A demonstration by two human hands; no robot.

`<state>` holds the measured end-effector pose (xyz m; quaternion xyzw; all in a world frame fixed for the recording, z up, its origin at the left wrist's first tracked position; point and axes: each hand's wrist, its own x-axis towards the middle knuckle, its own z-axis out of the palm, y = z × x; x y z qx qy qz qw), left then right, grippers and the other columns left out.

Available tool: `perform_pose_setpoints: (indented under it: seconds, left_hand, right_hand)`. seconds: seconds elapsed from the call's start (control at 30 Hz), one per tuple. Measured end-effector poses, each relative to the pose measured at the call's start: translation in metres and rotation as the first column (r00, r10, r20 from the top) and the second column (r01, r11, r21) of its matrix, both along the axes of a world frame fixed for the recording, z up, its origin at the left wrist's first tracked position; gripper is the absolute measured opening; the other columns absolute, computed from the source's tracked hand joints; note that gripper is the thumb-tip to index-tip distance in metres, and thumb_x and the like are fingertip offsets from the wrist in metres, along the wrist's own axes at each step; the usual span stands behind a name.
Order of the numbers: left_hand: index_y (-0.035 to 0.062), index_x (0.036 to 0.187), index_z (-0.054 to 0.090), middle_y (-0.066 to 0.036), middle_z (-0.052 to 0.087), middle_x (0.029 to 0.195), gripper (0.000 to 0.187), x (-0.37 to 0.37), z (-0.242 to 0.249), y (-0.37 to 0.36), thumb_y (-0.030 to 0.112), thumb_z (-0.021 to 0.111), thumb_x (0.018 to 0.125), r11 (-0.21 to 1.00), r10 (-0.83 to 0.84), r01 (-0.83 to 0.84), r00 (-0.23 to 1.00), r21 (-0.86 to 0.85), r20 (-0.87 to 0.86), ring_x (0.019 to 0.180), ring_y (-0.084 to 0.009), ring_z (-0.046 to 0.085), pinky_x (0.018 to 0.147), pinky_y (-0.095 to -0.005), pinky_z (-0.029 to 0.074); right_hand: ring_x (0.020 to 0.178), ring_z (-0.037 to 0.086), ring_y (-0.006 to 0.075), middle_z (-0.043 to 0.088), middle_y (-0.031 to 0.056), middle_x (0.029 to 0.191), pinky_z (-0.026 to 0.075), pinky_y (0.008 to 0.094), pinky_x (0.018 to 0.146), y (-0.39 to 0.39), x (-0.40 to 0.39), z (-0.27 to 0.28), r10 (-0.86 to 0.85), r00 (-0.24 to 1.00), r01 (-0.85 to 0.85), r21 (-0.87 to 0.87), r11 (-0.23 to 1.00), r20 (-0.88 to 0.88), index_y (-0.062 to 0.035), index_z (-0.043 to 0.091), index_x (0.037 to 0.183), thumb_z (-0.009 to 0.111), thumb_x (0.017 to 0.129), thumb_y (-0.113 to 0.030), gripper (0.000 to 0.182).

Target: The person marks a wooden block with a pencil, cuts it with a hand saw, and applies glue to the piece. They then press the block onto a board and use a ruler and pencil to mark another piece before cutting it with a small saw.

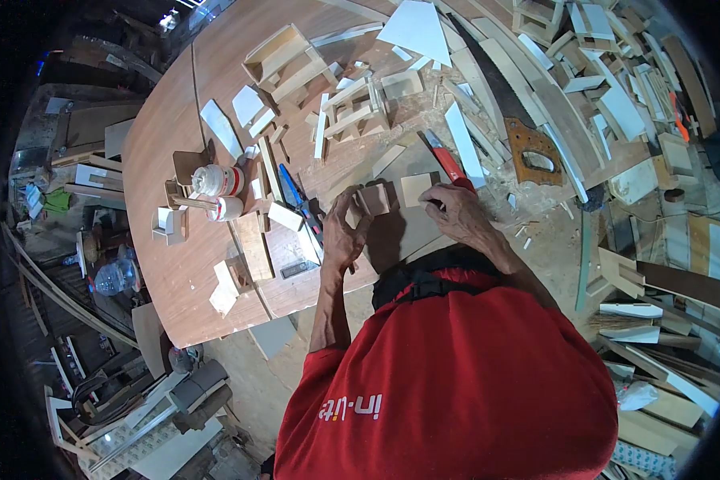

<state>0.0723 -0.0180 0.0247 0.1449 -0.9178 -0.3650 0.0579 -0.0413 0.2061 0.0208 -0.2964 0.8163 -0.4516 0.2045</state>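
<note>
My left hand (346, 234) is closed around one side of a small wooden box-like piece (374, 199), low over the work board. To its right, a pale square wooden piece (415, 190) lies on the brown board (388, 244). My right hand (461, 216) is at that square's right edge, fingers curled and tips close together; what they pinch, if anything, is too small to make out. A red-handled tool (446, 160) lies just beyond my right hand. Left of my left hand rest blue-handled pliers (291, 189) and a white block (286, 215).
A handsaw (528, 152) lies at the right among long wood strips. Wooden frames (356, 108) and an open wooden box (284, 60) stand at the back. White glue jars (218, 182) are on the left of the table (164, 264). Wood scraps crowd the far right.
</note>
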Motion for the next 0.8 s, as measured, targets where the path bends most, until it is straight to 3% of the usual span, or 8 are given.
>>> perform_pose_setpoints:
  seconds: [0.07, 0.1, 0.17, 0.33, 0.47, 0.57, 0.8]
  left_hand:
    - [0.0038, 0.127, 0.052, -0.020, 0.058, 0.125, 0.056, -0.001, 0.002, -0.001, 0.005, 0.069, 0.074, 1.000, -0.011, 0.010, 1.000, 0.029, 0.012, 0.117, -0.0361, 0.055, 0.098, -0.0413, 0.043]
    - [0.0037, 0.127, 0.052, -0.021, 0.056, 0.126, 0.055, 0.000, 0.004, -0.001, 0.007, 0.068, 0.075, 0.998, -0.021, 0.019, 0.999, 0.059, 0.027, 0.118, -0.0378, 0.053, 0.100, -0.0433, 0.041]
    - [0.0039, 0.127, 0.052, -0.020, 0.057, 0.125, 0.056, 0.000, 0.001, -0.003, 0.005, 0.070, 0.074, 0.999, -0.032, 0.031, 0.999, 0.044, 0.015, 0.117, -0.0361, 0.055, 0.099, -0.0412, 0.043]
    - [0.0030, 0.127, 0.053, -0.019, 0.058, 0.125, 0.058, 0.003, 0.000, -0.004, 0.003, 0.071, 0.072, 0.999, -0.032, 0.032, 0.999, 0.003, 0.019, 0.116, -0.0347, 0.056, 0.097, -0.0392, 0.045]
    - [0.0040, 0.127, 0.052, -0.020, 0.057, 0.124, 0.053, 0.005, -0.001, -0.006, 0.007, 0.068, 0.076, 0.999, -0.045, 0.045, 0.999, 0.008, -0.002, 0.114, -0.0373, 0.055, 0.098, -0.0441, 0.042]
    - [0.0017, 0.126, 0.052, -0.020, 0.057, 0.125, 0.054, 0.005, 0.000, -0.007, 0.004, 0.069, 0.075, 0.999, -0.036, 0.037, 0.999, 0.033, -0.013, 0.116, -0.0360, 0.055, 0.098, -0.0413, 0.043]
    - [-0.0015, 0.126, 0.052, -0.020, 0.058, 0.124, 0.055, 0.005, -0.001, -0.010, 0.001, 0.069, 0.073, 0.999, -0.050, 0.050, 0.999, -0.012, -0.014, 0.116, -0.0350, 0.056, 0.098, -0.0388, 0.045]
  right_hand:
    - [0.082, 0.064, 0.0330, 0.066, 0.0122, 0.090, 0.051, 0.0404, 0.073, -0.008, -0.001, 0.002, 0.049, 0.986, -0.049, 0.002, 0.999, -0.160, -0.0033, 0.065, 0.092, 0.059, 0.084, -0.013, 0.014]
    - [0.082, 0.064, 0.0330, 0.066, 0.0122, 0.090, 0.051, 0.0404, 0.073, -0.012, 0.000, 0.003, 0.048, 0.986, -0.049, 0.003, 0.999, -0.158, -0.0033, 0.065, 0.092, 0.059, 0.084, -0.013, 0.014]
    - [0.087, 0.064, 0.0304, 0.063, 0.0093, 0.098, 0.052, 0.0405, 0.075, -0.023, 0.001, 0.006, 0.114, 0.957, -0.110, 0.029, 0.993, -0.265, -0.0043, 0.064, 0.094, 0.059, 0.083, -0.010, 0.014]
    - [0.097, 0.061, 0.0301, 0.057, 0.0092, 0.111, 0.053, 0.0420, 0.079, -0.050, 0.006, 0.004, 0.278, 0.890, -0.278, 0.053, 0.959, -0.362, -0.0020, 0.062, 0.098, 0.056, 0.080, -0.004, 0.019]
    - [0.104, 0.058, 0.0321, 0.053, 0.0123, 0.118, 0.052, 0.0433, 0.083, -0.058, 0.011, -0.018, 0.331, 0.820, -0.331, 0.085, 0.940, -0.467, 0.0032, 0.059, 0.100, 0.053, 0.082, -0.004, 0.021]
    - [0.109, 0.056, 0.0322, 0.050, 0.0126, 0.122, 0.051, 0.0438, 0.085, -0.057, 0.011, -0.006, 0.393, 0.839, -0.340, 0.201, 0.919, -0.377, 0.0043, 0.058, 0.100, 0.052, 0.084, -0.006, 0.020]
    - [0.111, 0.054, 0.0327, 0.049, 0.0114, 0.125, 0.050, 0.0448, 0.088, -0.057, 0.011, -0.009, 0.396, 0.829, -0.337, 0.212, 0.917, -0.395, 0.0035, 0.057, 0.099, 0.051, 0.085, -0.007, 0.019]
